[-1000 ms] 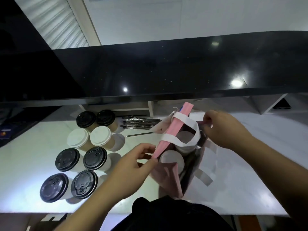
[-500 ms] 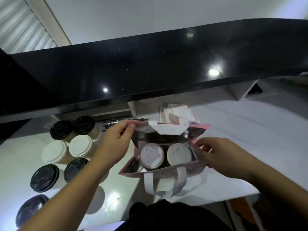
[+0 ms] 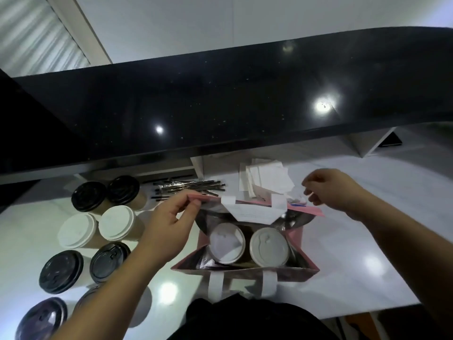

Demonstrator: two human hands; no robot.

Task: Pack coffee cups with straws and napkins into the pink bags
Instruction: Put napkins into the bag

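Note:
A pink bag [image 3: 297, 238] with white handles stands open on the white counter in front of me. Two white-lidded coffee cups [image 3: 268, 246] sit side by side inside it. My left hand [image 3: 169, 224] pinches the bag's far left rim. My right hand [image 3: 329, 190] hovers above the bag's far right corner, fingers loosely curled, holding nothing that I can see. A pile of white napkins [image 3: 266, 179] lies just behind the bag. Wrapped black straws [image 3: 188, 187] lie to the left of the napkins.
Several more cups with black lids [image 3: 89, 196] and white lids [image 3: 116, 223] stand in two rows on the left of the white counter [image 3: 367, 241]. A black raised shelf [image 3: 220, 101] overhangs the back of the counter. The counter's front edge runs close to my body.
The bag was turned and pulled open. My right hand has let go of the bag's right side and risen toward the napkins. My left hand still holds the far rim.

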